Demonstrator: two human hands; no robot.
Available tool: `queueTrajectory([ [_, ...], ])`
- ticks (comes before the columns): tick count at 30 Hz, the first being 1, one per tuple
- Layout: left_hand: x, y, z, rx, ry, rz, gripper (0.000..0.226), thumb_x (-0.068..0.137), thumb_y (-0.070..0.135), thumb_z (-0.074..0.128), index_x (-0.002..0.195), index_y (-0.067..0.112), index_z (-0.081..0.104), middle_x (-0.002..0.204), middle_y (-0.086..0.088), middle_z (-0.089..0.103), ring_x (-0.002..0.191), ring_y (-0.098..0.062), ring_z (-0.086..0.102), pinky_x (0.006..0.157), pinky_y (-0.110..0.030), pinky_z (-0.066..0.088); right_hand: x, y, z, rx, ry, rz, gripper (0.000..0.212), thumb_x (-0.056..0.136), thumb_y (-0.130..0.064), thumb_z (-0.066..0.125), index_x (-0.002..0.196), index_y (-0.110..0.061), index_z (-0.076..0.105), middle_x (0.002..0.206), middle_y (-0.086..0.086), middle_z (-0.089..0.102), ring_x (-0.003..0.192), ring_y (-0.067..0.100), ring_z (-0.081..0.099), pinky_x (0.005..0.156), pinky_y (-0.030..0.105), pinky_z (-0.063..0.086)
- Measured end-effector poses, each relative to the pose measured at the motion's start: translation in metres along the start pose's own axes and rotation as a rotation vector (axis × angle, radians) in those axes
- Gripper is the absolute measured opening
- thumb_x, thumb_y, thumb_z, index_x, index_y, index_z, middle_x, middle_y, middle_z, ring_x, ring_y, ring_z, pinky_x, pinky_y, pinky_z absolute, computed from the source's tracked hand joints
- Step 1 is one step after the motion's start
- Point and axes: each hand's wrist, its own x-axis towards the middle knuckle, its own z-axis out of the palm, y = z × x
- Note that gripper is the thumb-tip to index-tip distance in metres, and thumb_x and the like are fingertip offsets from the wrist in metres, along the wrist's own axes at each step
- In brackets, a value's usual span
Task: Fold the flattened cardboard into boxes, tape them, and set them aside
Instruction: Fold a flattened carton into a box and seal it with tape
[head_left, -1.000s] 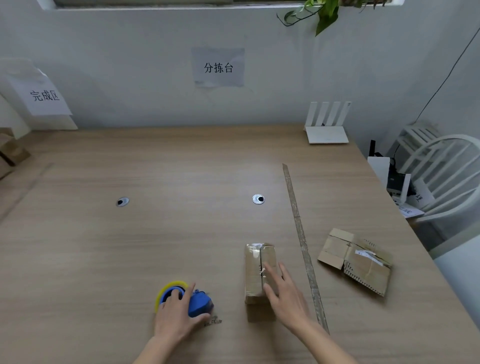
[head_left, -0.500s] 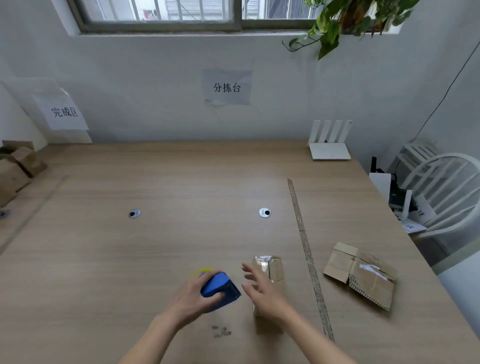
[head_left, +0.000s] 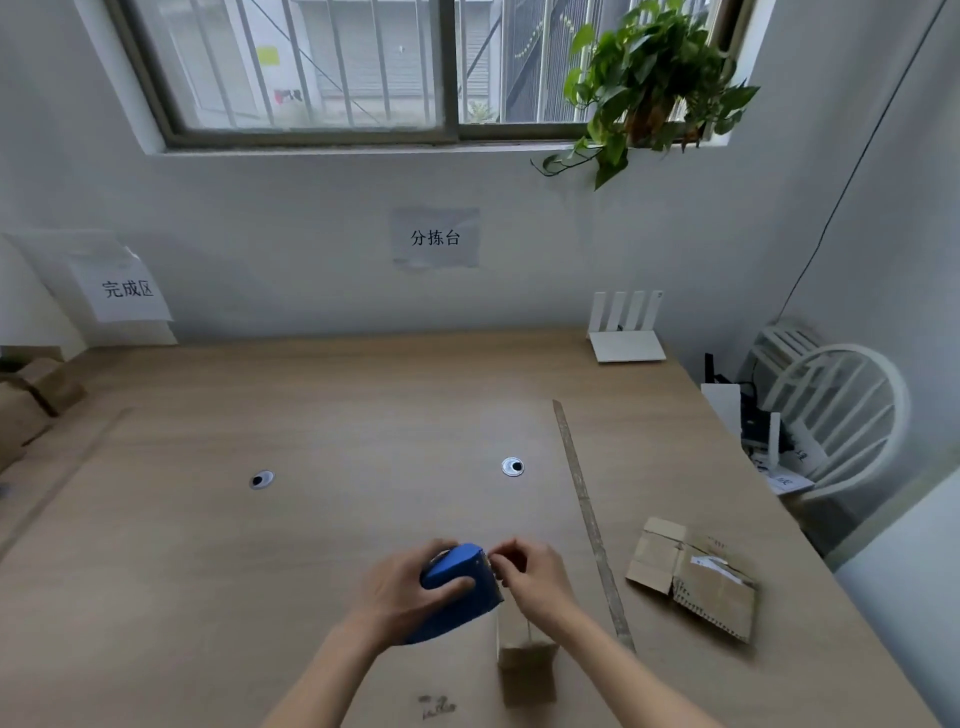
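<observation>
Wooden bench under a barred window. Left hand grips the blue tape dispenser, raised above the small box; right hand pinches at its front edge, probably drawing tape. Flattened cardboard waits right, apart.

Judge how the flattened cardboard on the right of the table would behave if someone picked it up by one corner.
The flattened cardboard is thin with several creases, so it would likely bend and its flaps sag. It looks light for its spread. Its torn, ragged edge suggests it could rip further under a hard tug.
</observation>
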Motion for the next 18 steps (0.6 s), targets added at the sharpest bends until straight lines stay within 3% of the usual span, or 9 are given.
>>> queueTrajectory([
  [3,0.000,0.008,0.029,0.030,-0.117,-0.016,0.050,0.083,0.081,0.044,0.122,0.051,0.048,0.096,0.023,0.064,0.078,0.001,0.061,0.064,-0.017,0.045,-0.014,0.033,-0.008,-0.040,-0.005,0.150,0.008,0.095,-0.020,0.068,0.096,-0.026,0.072,0.091,-0.009,0.072,0.086,0.005,0.069,0.076,0.019,0.057],
  [7,-0.002,-0.021,0.035,0.169,-0.213,-0.042,0.061,0.079,0.084,0.041,0.123,0.046,0.057,0.107,0.018,0.068,0.086,-0.001,0.061,0.072,-0.022,0.048,-0.027,0.092,-0.048,-0.045,0.250,0.409,0.006,0.092,-0.021,0.070,0.094,-0.021,0.075,0.089,-0.003,0.075,0.088,0.015,0.070,0.085,0.031,0.057],
  [10,-0.002,-0.036,0.034,0.306,-0.205,-0.027,0.060,0.083,0.081,0.043,0.126,0.043,0.060,0.110,0.015,0.070,0.083,-0.003,0.057,0.064,-0.019,0.037,-0.033,0.116,-0.057,-0.117,0.213,0.455,0.006,0.087,-0.024,0.072,0.082,-0.023,0.075,0.077,-0.006,0.075,0.082,0.016,0.071,0.081,0.030,0.057],
  [14,0.007,-0.036,0.045,0.392,-0.233,-0.006,0.058,0.087,0.079,0.042,0.129,0.042,0.059,0.114,0.013,0.070,0.092,-0.009,0.063,0.066,-0.025,0.038,-0.030,0.125,-0.047,-0.050,0.224,0.458,0.010,0.086,-0.020,0.073,0.076,-0.022,0.072,0.071,-0.005,0.074,0.077,0.017,0.071,0.079,0.033,0.058],
  [18,0.015,-0.040,0.053,0.416,-0.257,-0.035,0.058,0.087,0.080,0.041,0.131,0.044,0.056,0.116,0.013,0.070,0.093,-0.009,0.064,0.070,-0.026,0.045,-0.029,0.139,-0.047,-0.031,0.229,0.492,0.009,0.086,-0.020,0.072,0.077,-0.022,0.074,0.064,-0.010,0.073,0.066,0.007,0.068,0.076,0.029,0.056],
])
